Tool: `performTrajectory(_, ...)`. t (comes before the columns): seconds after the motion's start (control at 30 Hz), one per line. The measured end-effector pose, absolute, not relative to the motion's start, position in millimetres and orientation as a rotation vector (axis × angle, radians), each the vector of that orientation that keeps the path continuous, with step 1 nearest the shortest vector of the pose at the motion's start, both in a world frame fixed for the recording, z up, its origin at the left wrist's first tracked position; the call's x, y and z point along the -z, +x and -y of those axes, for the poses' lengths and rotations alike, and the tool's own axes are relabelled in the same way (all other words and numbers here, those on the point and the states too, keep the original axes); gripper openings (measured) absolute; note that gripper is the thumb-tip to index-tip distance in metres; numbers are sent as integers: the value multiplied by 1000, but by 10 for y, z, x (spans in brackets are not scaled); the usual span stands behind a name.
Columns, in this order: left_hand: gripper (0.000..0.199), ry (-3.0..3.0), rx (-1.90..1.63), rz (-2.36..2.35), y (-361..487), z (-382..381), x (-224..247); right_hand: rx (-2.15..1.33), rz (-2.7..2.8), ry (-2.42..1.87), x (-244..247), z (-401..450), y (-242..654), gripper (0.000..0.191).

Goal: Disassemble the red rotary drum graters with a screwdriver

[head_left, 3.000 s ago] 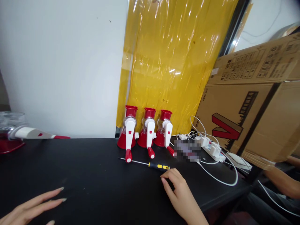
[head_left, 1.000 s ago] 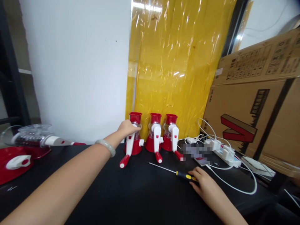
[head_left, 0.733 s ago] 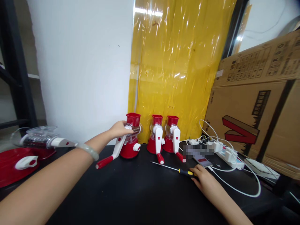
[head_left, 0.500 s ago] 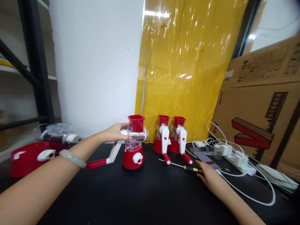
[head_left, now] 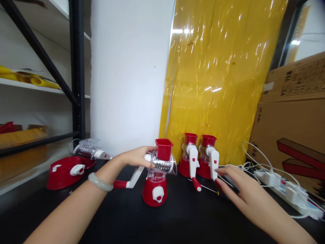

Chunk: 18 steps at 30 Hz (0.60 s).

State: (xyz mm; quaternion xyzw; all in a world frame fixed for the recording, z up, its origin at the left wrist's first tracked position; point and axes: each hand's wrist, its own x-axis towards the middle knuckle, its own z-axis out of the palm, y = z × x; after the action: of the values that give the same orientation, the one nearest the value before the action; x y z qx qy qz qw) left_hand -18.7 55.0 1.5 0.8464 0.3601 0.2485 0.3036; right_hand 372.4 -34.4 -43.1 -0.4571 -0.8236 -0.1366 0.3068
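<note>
My left hand (head_left: 142,157) is closed around the drum end of a red and white rotary grater (head_left: 164,149), fingers behind and thumb in front. The grater stands upright on the black table, with its metal drum (head_left: 162,165) inside a clear housing and its white crank (head_left: 134,178) pointing left. To the right, my right hand (head_left: 243,189) is open and empty, thumb and fingers apart, close to the crank of another grater (head_left: 214,162). Below that crank lies a screwdriver (head_left: 209,190); its handle is mostly hidden behind my right hand.
Another upright grater (head_left: 189,166) stands at the back. At left, a red grater base (head_left: 63,174) lies with a clear-housed drum (head_left: 87,149) by it. A white power strip (head_left: 291,196) with cables and a cardboard box (head_left: 297,135) are at right; a black-framed shelf (head_left: 77,67) rises at left.
My right hand has come off the screwdriver and moved up, its fingers spreading. My left hand keeps hold of the grater. The view has turned left, so everything sits further right.
</note>
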Motion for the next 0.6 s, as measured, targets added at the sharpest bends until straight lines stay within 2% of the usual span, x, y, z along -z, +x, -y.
performTrajectory(0.13, 76, 2286, -554, -880, -180, -573, -126, 302, 2184, -753, -79, 283, 2903, 29)
performTrajectory(0.23, 73, 2328, -495, -808, -197, -560, -189, 250, 2173, -633, -248, -41, 2441, 33)
performTrajectory(0.37, 80, 2357, -488, -996, -309, -506, -199, 120, 2264, -717, -323, -434, 2120, 24)
performTrajectory(0.5, 88, 2301, -455, -1222, -424, -442, -195, -22, 2348, -643, -294, -570, 2067, 36)
performTrajectory(0.6, 87, 2275, -439, -1316, -407, -379, -215, -117, 2310, -590, -237, -581, 2084, 35)
